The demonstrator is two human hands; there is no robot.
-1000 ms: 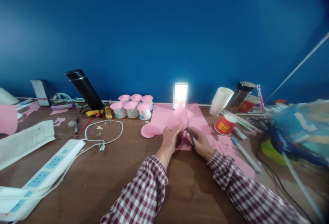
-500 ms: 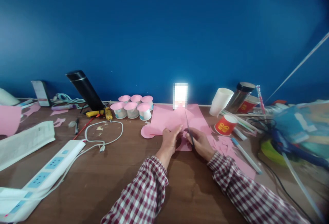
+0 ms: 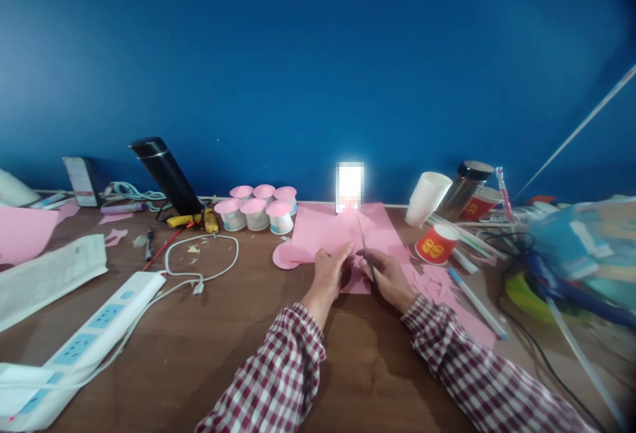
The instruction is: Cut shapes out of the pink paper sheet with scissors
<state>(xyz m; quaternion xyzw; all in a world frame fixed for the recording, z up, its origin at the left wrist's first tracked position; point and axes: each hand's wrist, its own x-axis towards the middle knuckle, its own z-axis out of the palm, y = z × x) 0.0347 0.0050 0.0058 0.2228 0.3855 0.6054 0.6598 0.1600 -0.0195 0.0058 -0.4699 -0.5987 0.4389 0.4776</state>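
Note:
My left hand (image 3: pixel 328 275) is closed, thumb and fingers pinched on pink paper, whose held edge mostly merges with the paper beneath. Facing it, my right hand (image 3: pixel 390 277) grips a pair of scissors (image 3: pixel 370 266), its thin blade pointing away from me; the handles are largely hidden by the fingers. Both hands hover over the near part of a large pink paper sheet (image 3: pixel 322 224). A rounded pink paper piece (image 3: pixel 285 256) lies at the sheet's left edge. Pink scraps (image 3: pixel 437 281) are heaped to the right of my right hand.
Several paper cups (image 3: pixel 256 214) with pink tops stand at back left. A red cup (image 3: pixel 437 243), a white cup (image 3: pixel 428 198) and a marker (image 3: pixel 477 304) are on the right. Leftward lie a power strip (image 3: pixel 94 347), a white cable (image 3: pixel 237 251) and a black flask (image 3: pixel 166 175).
The view has shifted very slightly. Both hands keep almost the same place, with the scissors at nearly the same angle.

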